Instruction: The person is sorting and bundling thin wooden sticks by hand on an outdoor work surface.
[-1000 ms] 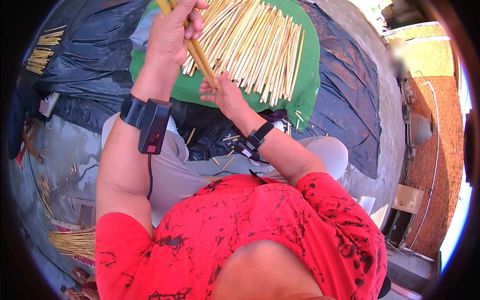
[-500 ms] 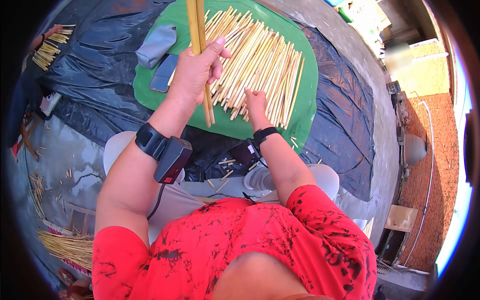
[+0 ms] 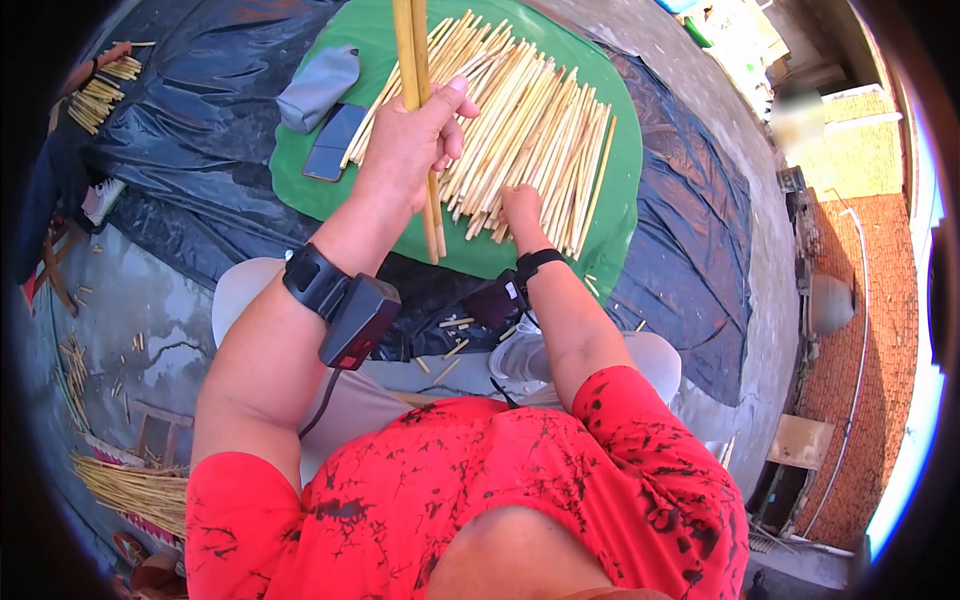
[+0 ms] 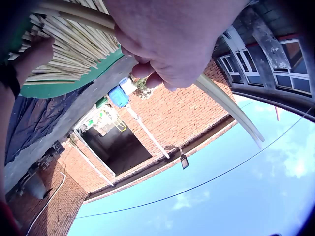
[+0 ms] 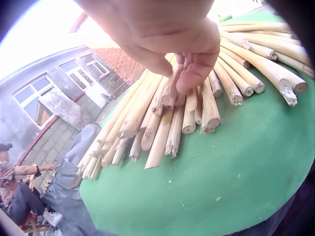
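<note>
Sticks (image 3: pixel 525 125) — hands (image 3: pixel 403 150) (image 3: pixel 522 212) apart, left higher

The left hand (image 3: pixel 408 145) grips two sticks (image 3: pixel 412 55) while the right hand (image 3: pixel 522 212) touches a stick pile (image 3: pixel 530 125) on green cloth (image 3: pixel 328 203).

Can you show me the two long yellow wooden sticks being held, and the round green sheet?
Two long yellow wooden sticks (image 3: pixel 407 55): head view, part above the left hand (image 3: pixel 405 145).
Round green sheet (image 5: pixel 197 187): right wrist view, bare surface.

Pale yellow sticks (image 3: pixel 530 130), green mat (image 5: pixel 197 187), blackish sheet (image 3: pixel 690 250), red shirt (image 3: pixel 420 500) with black branching pattern
</note>
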`<state>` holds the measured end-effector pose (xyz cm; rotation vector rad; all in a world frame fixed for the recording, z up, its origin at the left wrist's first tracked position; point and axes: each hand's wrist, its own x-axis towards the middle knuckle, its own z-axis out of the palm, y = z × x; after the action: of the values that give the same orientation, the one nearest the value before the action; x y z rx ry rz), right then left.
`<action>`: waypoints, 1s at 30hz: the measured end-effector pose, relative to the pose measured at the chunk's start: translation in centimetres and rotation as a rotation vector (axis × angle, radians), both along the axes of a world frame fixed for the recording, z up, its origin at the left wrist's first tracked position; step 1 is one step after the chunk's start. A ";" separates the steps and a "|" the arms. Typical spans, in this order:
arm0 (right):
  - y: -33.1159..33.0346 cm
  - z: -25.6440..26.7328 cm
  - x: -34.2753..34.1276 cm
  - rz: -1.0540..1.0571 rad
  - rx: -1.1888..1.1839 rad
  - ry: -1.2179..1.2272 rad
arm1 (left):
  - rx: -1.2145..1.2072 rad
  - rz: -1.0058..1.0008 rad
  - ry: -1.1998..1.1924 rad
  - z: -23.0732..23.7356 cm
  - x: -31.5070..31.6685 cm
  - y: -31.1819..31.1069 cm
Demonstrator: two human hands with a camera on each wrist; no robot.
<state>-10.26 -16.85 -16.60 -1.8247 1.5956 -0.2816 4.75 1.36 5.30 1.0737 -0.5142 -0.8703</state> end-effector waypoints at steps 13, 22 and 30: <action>0.4 1.3 -3.4 0.048 -0.280 0.250 | -0.019 -0.002 0.055 -0.3 -0.3 -0.1; -0.3 -0.1 -3.5 -0.075 -0.095 0.145 | -0.049 -0.037 0.115 -1.1 0.1 -0.6; 5.3 7.1 0.3 -0.028 -0.124 -0.667 | 0.006 -0.071 0.100 -1.9 1.0 -0.8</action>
<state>-9.96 -11.53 -9.49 -1.5594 1.1456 -0.9123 5.74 0.55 3.36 1.0164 -0.4689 -0.9835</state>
